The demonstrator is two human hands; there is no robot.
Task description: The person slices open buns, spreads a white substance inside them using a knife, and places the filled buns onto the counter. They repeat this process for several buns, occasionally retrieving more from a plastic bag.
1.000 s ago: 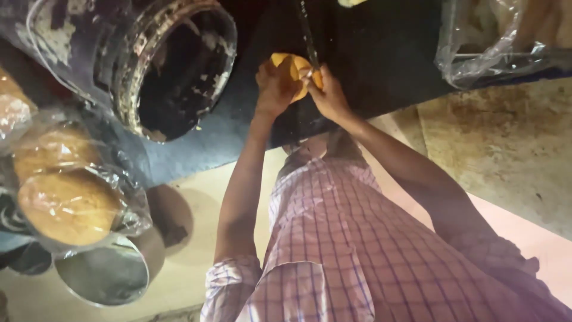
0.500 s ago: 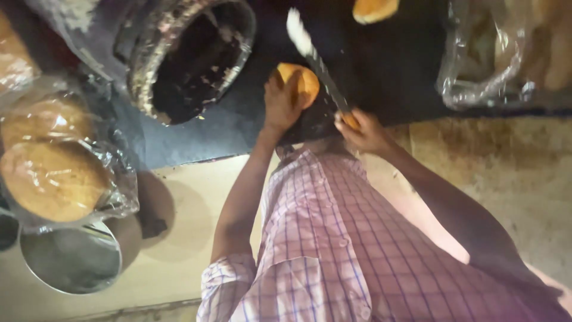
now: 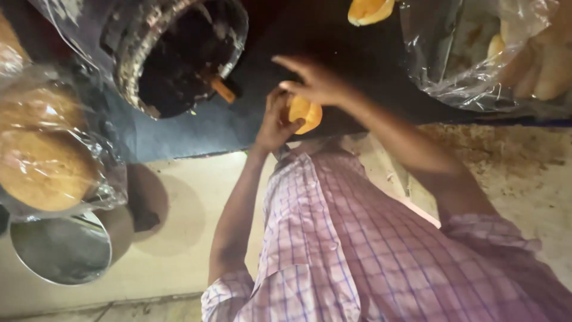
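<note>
Two bare hands meet over a dark griddle: the left hand cups a small, soft-looking golden bun from below, right hand spread open on top, best held gently by its edges.

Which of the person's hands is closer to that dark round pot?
Left. The left hand grips the bun on the side toward the dark pot; the right hand rests on the bun's far side.
</note>
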